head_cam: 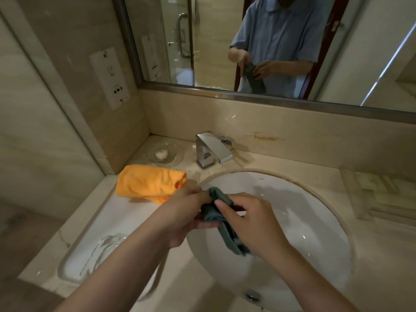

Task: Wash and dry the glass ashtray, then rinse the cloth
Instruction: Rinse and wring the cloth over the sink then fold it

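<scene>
Head view: grey-green cloth point(217, 208) is held twisted over the white sink point(315, 221), gripped by curled fingers of left hand point(186, 212) and right hand point(249, 219). Glass ashtray point(94, 255) is seen on countertop point(292, 158) at left, w/ orange towel point(148, 183) beyond it, near faucet point(210, 149).

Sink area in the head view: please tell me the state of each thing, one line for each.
grey-green cloth: twisted, held over the basin.
left hand: grips the cloth.
right hand: grips the cloth.
faucet: no water visible.
basin: wet, no standing water.
glass ashtray: lying on the counter, untouched.
orange towel: crumpled on the counter.
soap dish: holds a small soap.
</scene>
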